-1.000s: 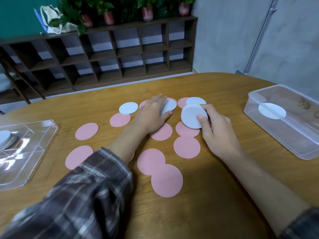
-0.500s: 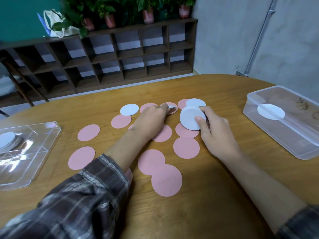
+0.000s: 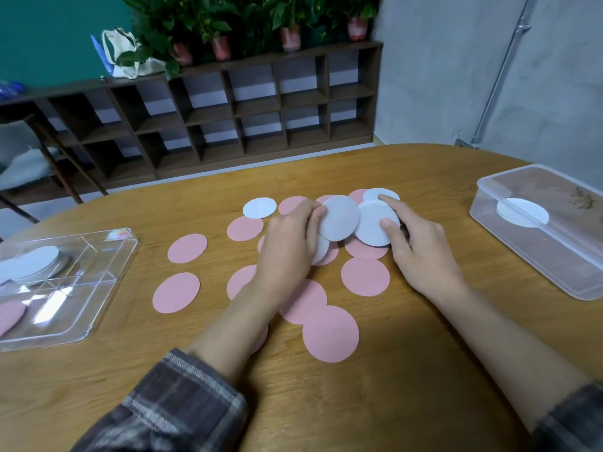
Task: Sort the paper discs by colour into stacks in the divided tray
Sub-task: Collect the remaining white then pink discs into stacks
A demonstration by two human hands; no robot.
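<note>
White round paper disc (image 3: 339,218), tilted up off the wooden table (image 3: 424,370), is pinched in the left hand (image 3: 287,252); just beside it the right hand (image 3: 421,252) grips another white disc (image 3: 375,231). Pink paper discs (image 3: 365,276) lie scattered beneath. The clear divided tray (image 3: 81,308), far left, holds white and pink discs in 2 separate compartments.

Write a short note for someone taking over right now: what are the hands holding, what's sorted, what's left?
Left hand grips a white disc, tilted up off the table. Right hand pinches a second white disc beside it.
Done: the tray on the left holds a white stack in one compartment and a pink disc in another.
To do: many pink discs and a loose white disc lie on the table.
</note>
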